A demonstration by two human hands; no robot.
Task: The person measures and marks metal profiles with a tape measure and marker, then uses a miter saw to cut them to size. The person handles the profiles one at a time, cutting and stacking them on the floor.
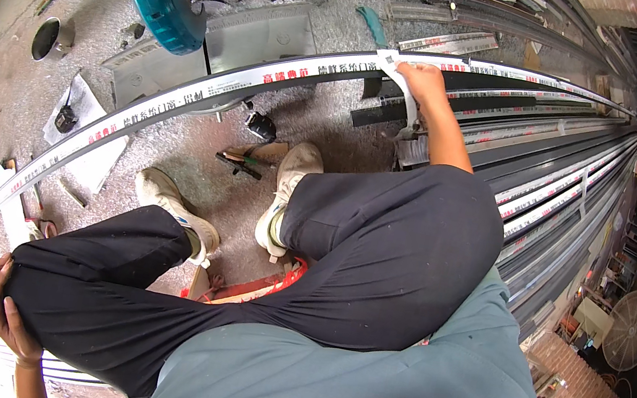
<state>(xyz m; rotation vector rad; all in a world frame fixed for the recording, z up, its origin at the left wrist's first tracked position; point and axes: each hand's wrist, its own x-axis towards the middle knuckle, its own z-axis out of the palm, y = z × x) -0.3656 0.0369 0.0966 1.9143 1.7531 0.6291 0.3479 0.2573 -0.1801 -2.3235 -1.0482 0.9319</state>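
A long aluminium profile (315, 70), covered in white protective film with red and black print, stretches across the view in front of my knees. My right hand (425, 83) is at its upper face, fingers closed on a white label strip (405, 89) that bears a printed code. The strip's tail curls down below the hand; whether the fingers also press the profile is hidden. My left hand (14, 311) rests on my left knee, fingers a little apart and holding nothing. A black tape measure (261, 125) lies on the floor between the profile and my shoes.
A mitre saw with a teal guard (169, 13) stands at the upper left. Stacked aluminium profiles (553, 170) fill the right side. A paper sheet (98, 160) lies under the profile, with another tape measure (65, 118) on it. A metal tube offcut (52, 40) is farther left.
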